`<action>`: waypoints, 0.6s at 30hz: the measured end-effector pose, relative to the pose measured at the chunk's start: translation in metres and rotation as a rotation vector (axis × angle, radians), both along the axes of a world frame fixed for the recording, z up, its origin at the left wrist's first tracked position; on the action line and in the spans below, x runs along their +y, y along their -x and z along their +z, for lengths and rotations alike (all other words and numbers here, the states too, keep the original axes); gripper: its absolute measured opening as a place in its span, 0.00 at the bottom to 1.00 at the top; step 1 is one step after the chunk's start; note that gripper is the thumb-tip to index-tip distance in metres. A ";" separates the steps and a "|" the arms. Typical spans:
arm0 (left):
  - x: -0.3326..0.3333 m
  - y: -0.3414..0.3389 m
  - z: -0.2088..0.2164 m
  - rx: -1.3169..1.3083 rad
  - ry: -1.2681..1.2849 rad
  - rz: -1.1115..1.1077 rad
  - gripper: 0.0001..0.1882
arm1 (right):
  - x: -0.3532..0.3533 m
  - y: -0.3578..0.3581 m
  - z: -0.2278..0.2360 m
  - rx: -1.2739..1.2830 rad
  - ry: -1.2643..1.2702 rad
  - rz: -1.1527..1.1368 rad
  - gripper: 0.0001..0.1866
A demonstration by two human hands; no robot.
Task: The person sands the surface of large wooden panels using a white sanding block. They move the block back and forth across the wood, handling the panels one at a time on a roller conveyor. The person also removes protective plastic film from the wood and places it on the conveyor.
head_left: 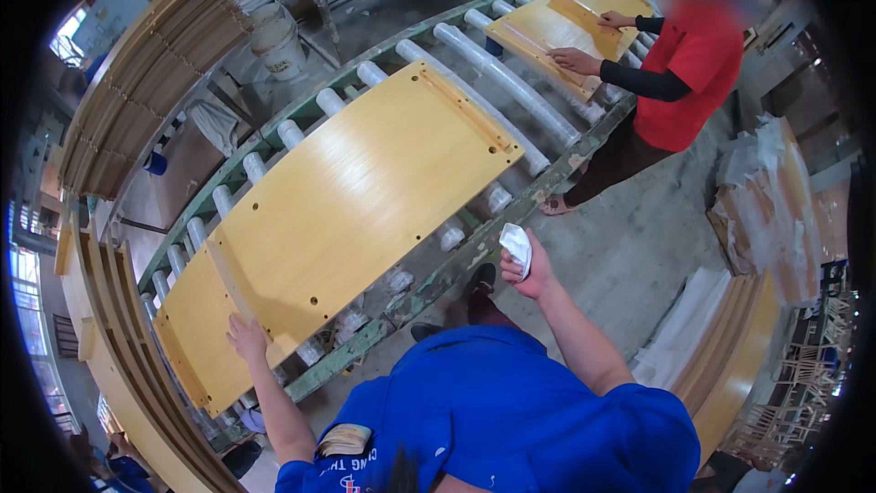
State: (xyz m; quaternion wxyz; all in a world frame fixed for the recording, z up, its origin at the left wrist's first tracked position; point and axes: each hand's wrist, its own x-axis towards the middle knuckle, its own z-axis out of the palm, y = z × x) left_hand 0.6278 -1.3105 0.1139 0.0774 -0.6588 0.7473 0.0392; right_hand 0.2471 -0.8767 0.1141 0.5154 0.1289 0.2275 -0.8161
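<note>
A long, varnished yellow wooden panel (347, 192) with dark holes lies across a roller conveyor. Near its left end a narrow wooden strip (233, 278) stands across it, and another strip (465, 114) runs along its far right end. My left hand (246, 338) rests at the near end of the left strip, fingers stretched out. Its fingertips touch the wood; I see nothing gripped in it. Away from the panel, over the floor, my right hand (534, 269) is closed round a white folded pad (516, 246), whose material I cannot make out.
Wrapped rollers (493, 78) sit between green conveyor rails (411, 301). Farther along, a person in red (698, 64) handles another yellow panel (557, 27). Stacked boards (146, 73) stand at left, more panels (730, 338) at right. A white bucket (276, 41) is behind the conveyor.
</note>
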 end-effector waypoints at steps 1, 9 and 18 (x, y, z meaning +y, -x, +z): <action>0.000 0.002 0.005 -0.037 -0.012 0.039 0.37 | 0.001 0.006 0.001 0.000 -0.019 -0.021 0.27; 0.070 0.208 -0.040 0.127 0.231 -0.568 0.32 | -0.015 0.120 0.002 0.066 0.054 -0.102 0.26; 0.154 0.424 -0.069 0.289 0.206 -0.791 0.27 | -0.101 0.257 -0.020 0.374 -0.130 -0.057 0.17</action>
